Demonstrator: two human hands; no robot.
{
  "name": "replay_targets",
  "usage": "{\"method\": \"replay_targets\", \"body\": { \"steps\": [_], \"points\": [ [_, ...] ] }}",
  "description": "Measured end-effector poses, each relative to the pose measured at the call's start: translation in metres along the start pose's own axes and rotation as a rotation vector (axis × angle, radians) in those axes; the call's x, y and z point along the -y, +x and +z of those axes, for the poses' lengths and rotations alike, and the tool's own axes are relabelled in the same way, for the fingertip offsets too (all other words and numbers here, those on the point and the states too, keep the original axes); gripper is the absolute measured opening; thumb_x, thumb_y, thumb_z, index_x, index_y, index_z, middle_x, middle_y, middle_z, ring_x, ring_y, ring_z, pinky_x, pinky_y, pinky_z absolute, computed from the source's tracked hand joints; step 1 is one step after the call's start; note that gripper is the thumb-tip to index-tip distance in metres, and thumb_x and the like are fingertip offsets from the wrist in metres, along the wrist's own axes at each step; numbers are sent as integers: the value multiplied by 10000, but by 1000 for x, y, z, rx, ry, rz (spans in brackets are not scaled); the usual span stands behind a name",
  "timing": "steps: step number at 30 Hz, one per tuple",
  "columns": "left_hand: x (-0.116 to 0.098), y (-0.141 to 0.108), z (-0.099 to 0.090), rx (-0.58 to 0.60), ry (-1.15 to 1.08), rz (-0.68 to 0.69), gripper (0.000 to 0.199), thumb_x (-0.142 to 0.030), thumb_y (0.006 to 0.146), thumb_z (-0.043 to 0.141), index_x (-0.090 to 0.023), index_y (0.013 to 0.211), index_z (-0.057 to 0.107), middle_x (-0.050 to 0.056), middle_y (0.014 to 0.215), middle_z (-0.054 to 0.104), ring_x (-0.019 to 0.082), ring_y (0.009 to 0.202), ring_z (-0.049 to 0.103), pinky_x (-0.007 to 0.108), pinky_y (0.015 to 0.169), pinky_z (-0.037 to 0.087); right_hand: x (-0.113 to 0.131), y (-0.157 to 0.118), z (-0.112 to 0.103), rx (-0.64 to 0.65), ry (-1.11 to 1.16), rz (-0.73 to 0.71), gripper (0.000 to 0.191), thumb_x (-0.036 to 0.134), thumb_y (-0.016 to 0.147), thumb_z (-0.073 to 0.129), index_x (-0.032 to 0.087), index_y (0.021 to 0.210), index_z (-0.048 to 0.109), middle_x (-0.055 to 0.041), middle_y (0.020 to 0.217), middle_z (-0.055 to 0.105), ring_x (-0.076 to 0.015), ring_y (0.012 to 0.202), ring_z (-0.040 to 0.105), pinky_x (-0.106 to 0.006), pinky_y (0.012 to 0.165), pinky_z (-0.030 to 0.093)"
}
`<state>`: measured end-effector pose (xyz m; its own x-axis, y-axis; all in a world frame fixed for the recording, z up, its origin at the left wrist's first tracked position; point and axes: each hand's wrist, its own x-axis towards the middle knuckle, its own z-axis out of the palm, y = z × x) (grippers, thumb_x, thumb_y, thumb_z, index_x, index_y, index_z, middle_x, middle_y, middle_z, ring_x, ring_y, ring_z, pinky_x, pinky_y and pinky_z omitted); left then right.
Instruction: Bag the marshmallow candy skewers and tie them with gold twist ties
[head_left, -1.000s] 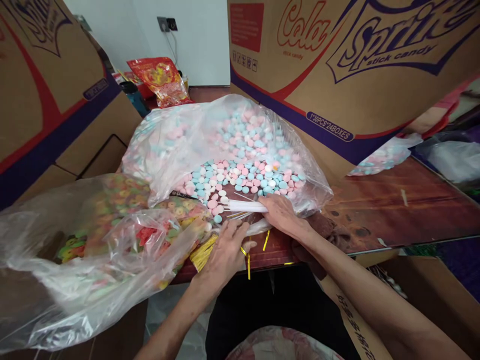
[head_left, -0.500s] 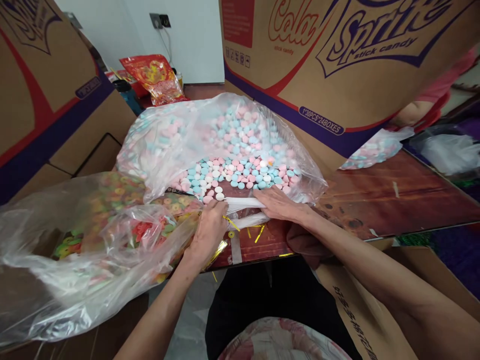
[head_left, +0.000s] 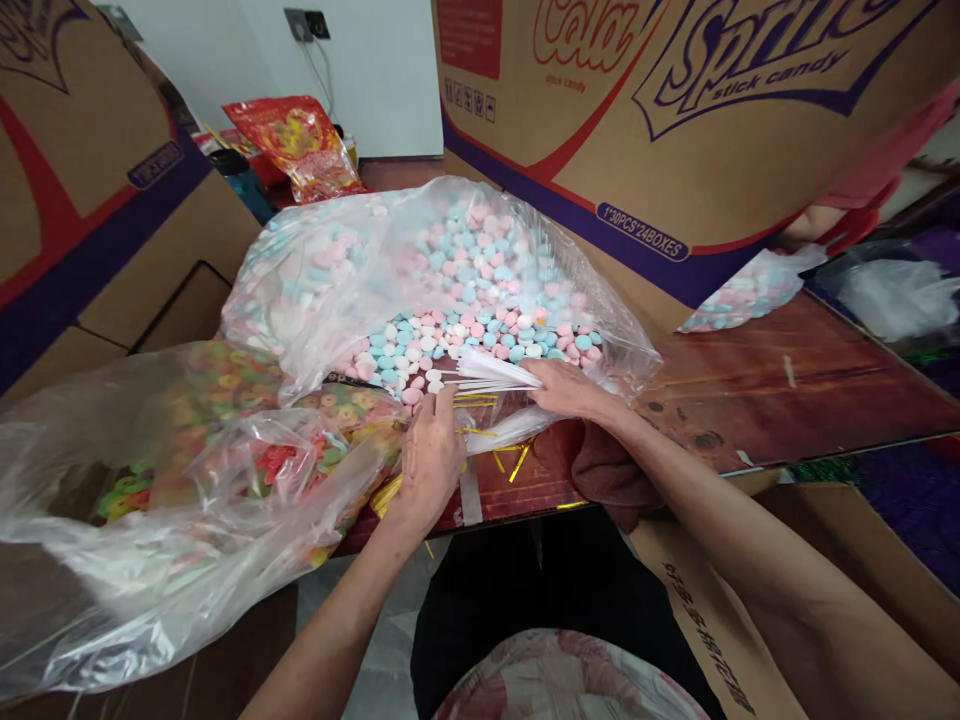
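Observation:
My right hand [head_left: 566, 388] is closed on one end of a bundle of thin white strips [head_left: 491, 372], whose loose ends fan out to the left. Beside those ends is my left hand [head_left: 433, 450], its fingers drawn together; whatever they hold is hidden. Gold twist ties [head_left: 475, 401] lie just below the strips, near the left fingertips. Under my hands, a clear plastic bag [head_left: 504, 432] rests at the table edge. Directly beyond spreads a large open bag of pink, blue and white candies [head_left: 465, 270], some spilling at its mouth.
At left, a clear bag of ring-shaped candies [head_left: 247, 480] overhangs the table. Tall cardboard boxes [head_left: 570, 170] flank the work area. A red packet [head_left: 296, 145] stands behind. Another person's arm [head_left: 814, 225] shows at right, near a smaller candy bag [head_left: 750, 290]. Below is an open carton [head_left: 705, 620].
The white strips, earlier stretched between both hands, now tilt up leftward from my right hand with their ends fanned. My left hand has come off them and turned slightly lower.

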<state>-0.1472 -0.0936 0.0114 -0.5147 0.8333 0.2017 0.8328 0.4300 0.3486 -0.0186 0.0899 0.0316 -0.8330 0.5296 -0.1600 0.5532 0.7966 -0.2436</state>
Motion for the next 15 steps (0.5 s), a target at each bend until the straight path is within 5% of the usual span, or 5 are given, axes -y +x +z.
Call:
{"method": "replay_targets", "body": {
  "steps": [4, 9, 15],
  "points": [
    [-9, 0, 4, -33, -69, -65, 450, -200, 916, 474, -126, 1348, 371, 150, 1098, 660, 282, 1007, 644, 344, 773, 492, -7, 3, -1, -99, 136, 70, 248, 192, 857, 499, 135, 1058, 633, -88, 990, 699, -210, 859, 612, -256, 676, 391],
    [-14, 0, 4, 167, 30, -81, 184, -286, 967, 430, -202, 1019, 585, 91, 939, 700, 254, 849, 676, 303, 651, 427, 1, 7, -7, -321, 597, 90, 203, 282, 827, 530, 144, 935, 633, -12, 739, 624, -172, 704, 555, -251, 621, 408],
    [-22, 3, 0, 275, 19, -35, 209, -198, 963, 400, -196, 982, 608, 92, 900, 704, 245, 847, 673, 303, 660, 397, 47, 14, 5, -262, 1007, -64, 271, 382, 824, 605, 196, 644, 524, 43, 548, 471, -117, 535, 441, -238, 524, 377]
  ]
}}
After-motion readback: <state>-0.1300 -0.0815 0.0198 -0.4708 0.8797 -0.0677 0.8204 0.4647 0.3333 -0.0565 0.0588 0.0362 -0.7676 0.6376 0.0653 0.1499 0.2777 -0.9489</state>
